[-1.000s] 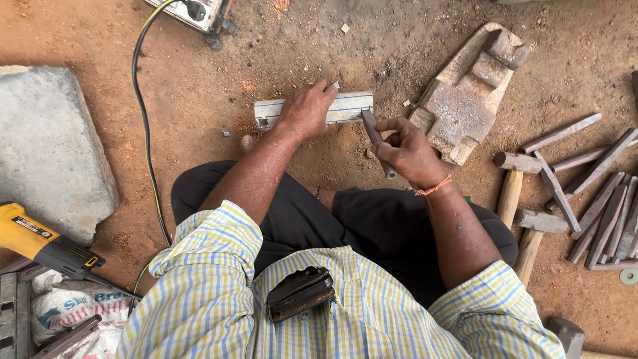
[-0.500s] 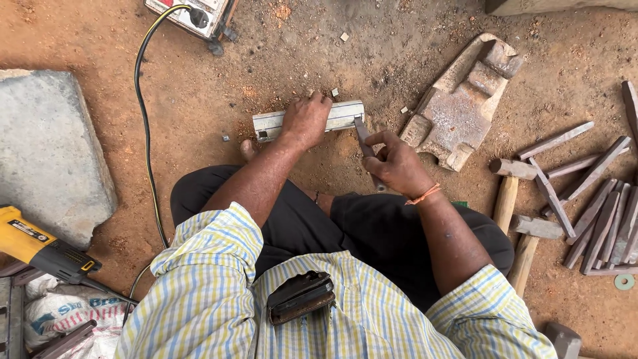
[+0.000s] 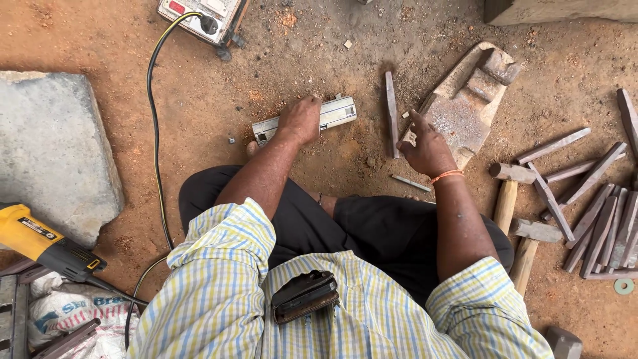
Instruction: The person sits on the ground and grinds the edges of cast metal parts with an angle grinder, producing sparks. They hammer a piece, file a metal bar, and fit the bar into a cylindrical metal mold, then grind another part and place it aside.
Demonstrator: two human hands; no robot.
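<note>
The person sat on the dirt floor [image 3: 199, 133] with the left hand [image 3: 300, 119] pressed flat on a grey metal bar [image 3: 332, 114], pinning it to the ground. The right hand [image 3: 425, 147] hovered with its fingers loose and nothing in them, beside a chisel [image 3: 391, 113] and a worn stone block [image 3: 465, 106]. More chisels [image 3: 598, 226] and hammers [image 3: 508, 193] lay within the right hand's reach.

My left hand [image 3: 300, 121] presses down on a flat, pale grey metal bar [image 3: 335, 113] lying crosswise on the reddish dirt ground [image 3: 319, 46], tilted slightly up to its right end. Just right of it, 1 dark chisel [image 3: 391, 113] lies lengthwise on the dirt, beside my loosely curled right hand [image 3: 425, 147].
</note>
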